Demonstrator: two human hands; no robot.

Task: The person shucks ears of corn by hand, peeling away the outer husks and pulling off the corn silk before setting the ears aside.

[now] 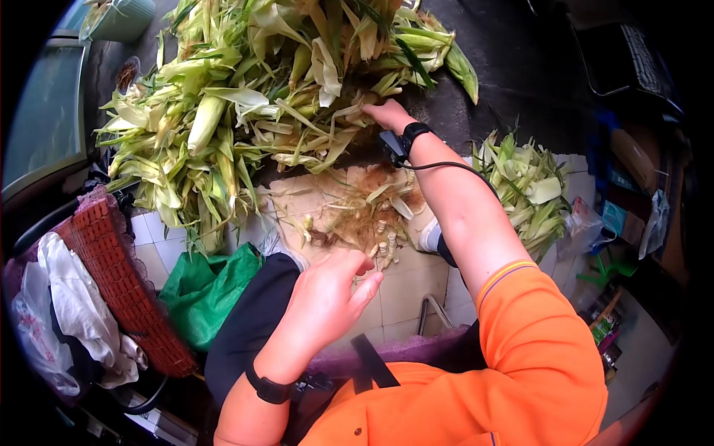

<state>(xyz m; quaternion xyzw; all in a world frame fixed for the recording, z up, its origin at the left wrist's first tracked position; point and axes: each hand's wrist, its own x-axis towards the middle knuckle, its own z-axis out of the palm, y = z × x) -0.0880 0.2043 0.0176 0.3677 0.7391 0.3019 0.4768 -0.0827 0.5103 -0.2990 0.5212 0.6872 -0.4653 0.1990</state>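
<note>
A big heap of green and yellowed corn husks (279,131) spreads over the floor in front of me. One ear of corn in its husk (206,120) lies on its left part. My right hand (390,116) reaches to the heap's near right side, its fingertips at the dry husks; whether they grip anything is hidden. Above my lap, my left hand (329,295) is raised with thumb and curled fingers apart, nothing seen in it. Beyond it, brown corn silk (357,226) and several broken pale stalk ends (382,248) litter the tiles between my feet.
A smaller husk pile (524,189) lies right of my right arm. At left are a green bag (209,295) and a chair with a reddish-brown slatted mat (114,279), holding white cloth (78,301). A pale green bin (125,19) stands far left. A cable runs along my right forearm.
</note>
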